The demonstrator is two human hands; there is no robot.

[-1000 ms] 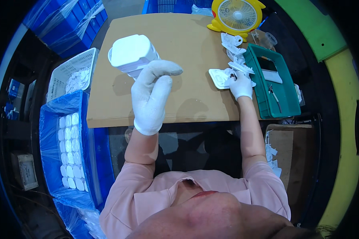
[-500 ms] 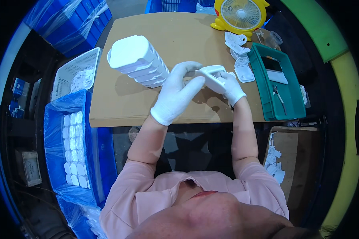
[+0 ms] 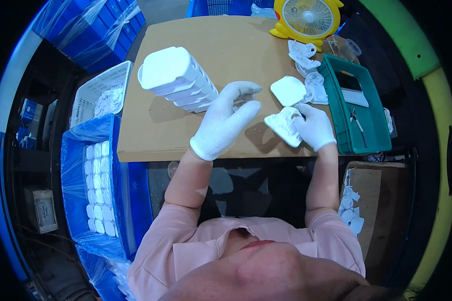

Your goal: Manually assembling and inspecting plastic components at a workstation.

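Note:
Both my hands wear white gloves. My left hand (image 3: 227, 120) is over the table's near half, its fingers curved and the thumb apart, with nothing visible in the gap. It is beside a leaning-looking stack of white rounded-square plastic cases (image 3: 178, 78). My right hand (image 3: 314, 126) grips a white moulded plastic part (image 3: 285, 126) by its right side; ribs or teeth show on its surface, and my fingers hide some of it. Just beyond it is a smooth white rounded-square plate (image 3: 288, 91), next to several loose white plastic pieces (image 3: 314, 80).
On the cardboard-covered table (image 3: 231, 45), a green tray (image 3: 356, 128) at right holds cutting pliers (image 3: 358, 126) and a dark flat object. A yellow fan (image 3: 309, 17) stands at the far right. At left are a white basket (image 3: 99, 90) and a blue lined crate (image 3: 85, 131) of white pieces.
My right hand has moved right and nearer with the ribbed part, away from my left hand, which no longer touches it. The smooth white plate now shows beyond it.

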